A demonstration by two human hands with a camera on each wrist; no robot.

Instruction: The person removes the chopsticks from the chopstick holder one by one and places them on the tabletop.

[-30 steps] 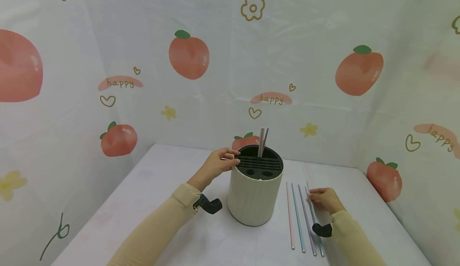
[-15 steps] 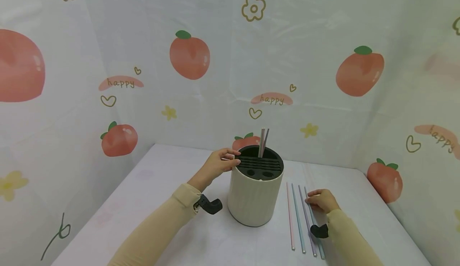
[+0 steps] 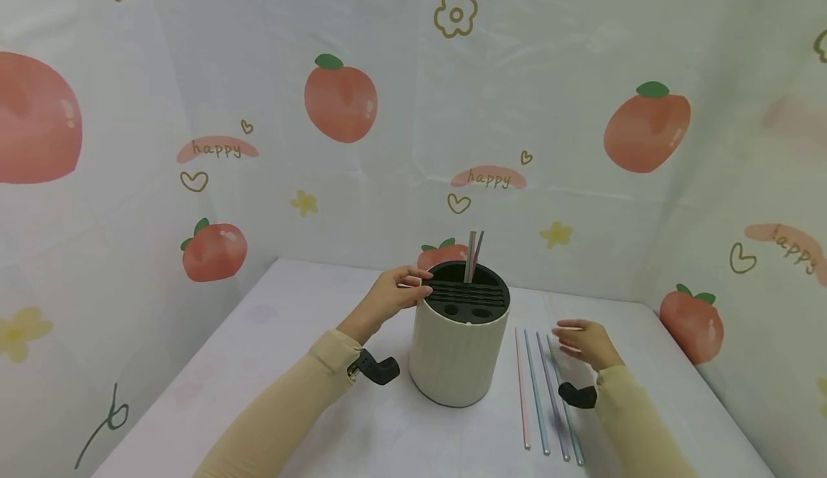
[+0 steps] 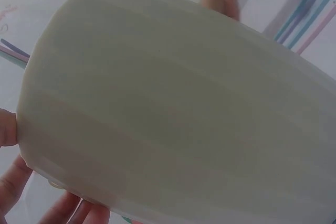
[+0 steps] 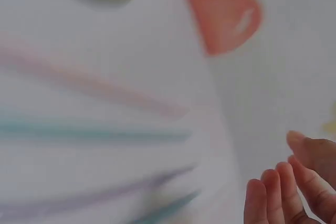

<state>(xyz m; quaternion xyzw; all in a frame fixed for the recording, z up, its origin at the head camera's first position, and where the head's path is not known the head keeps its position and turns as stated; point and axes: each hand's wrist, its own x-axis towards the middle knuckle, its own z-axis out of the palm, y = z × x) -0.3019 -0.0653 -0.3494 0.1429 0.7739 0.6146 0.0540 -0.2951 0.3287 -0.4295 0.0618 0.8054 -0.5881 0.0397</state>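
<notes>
White backdrop (image 3: 549, 47), printed red peaches (image 3: 341, 105), pink "happy" labels (image 3: 217, 149), yellow flowers (image 3: 556, 234), pale tabletop (image 3: 297, 302)

Left grip (image 4: 14, 183) — on pale holder (image 4: 168, 103)

A white table (image 3: 258, 377) with faint pastel patches spreads beneath both hands. On it, between the hands and closer to the left hand (image 3: 388, 296), a cream ribbed utensil holder stands upright (image 3: 455, 359). Four slim chopsticks lie separately, roughly side by side, between that holder and the right hand (image 3: 586, 341): going toward that hand, a pink chopstick (image 3: 522, 388), a blue chopstick (image 3: 536, 392), a purple chopstick (image 3: 552, 395) and, nearest it, a second blue chopstick (image 3: 570, 420). Their silver-tipped ends lie closer to the person than the right hand does.
</notes>
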